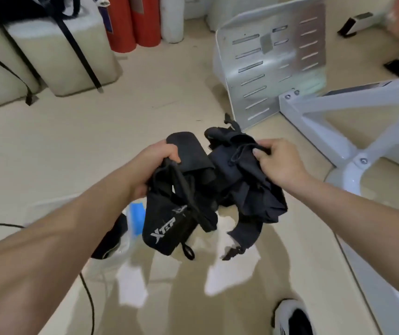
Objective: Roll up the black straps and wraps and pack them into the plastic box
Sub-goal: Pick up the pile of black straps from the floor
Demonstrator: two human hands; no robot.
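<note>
Your left hand (155,163) and right hand (281,163) hold a tangled bundle of black straps and wraps (220,175) in the air above a beige floor (145,112). Your left fingers are curled tight round the padded end and cords on that side. Your right thumb and fingers pinch a fold of dark cloth and a thin cord at the top of the other side. The one readable mark is "XTEP" in white letters, running slantwise on the wide wrap (167,228) that hangs lowest from your left hand, with a small loop dangling under it. The plastic box (127,235) lies on the floor below your left wrist, blurred and see-through, with a blue piece (137,215) at its near edge and something dark inside; the bundle hangs just beside and above it, not in it. To the right, a slotted metal plate (273,64) and a white frame (338,110) stand close behind the bundle. Bare floor stretches left and ahead toward pale strapped blocks (60,56) and red cylinders (133,22). A black cable (89,298) curves under your left arm, and a shoe (292,317) shows at the bottom edge.
</note>
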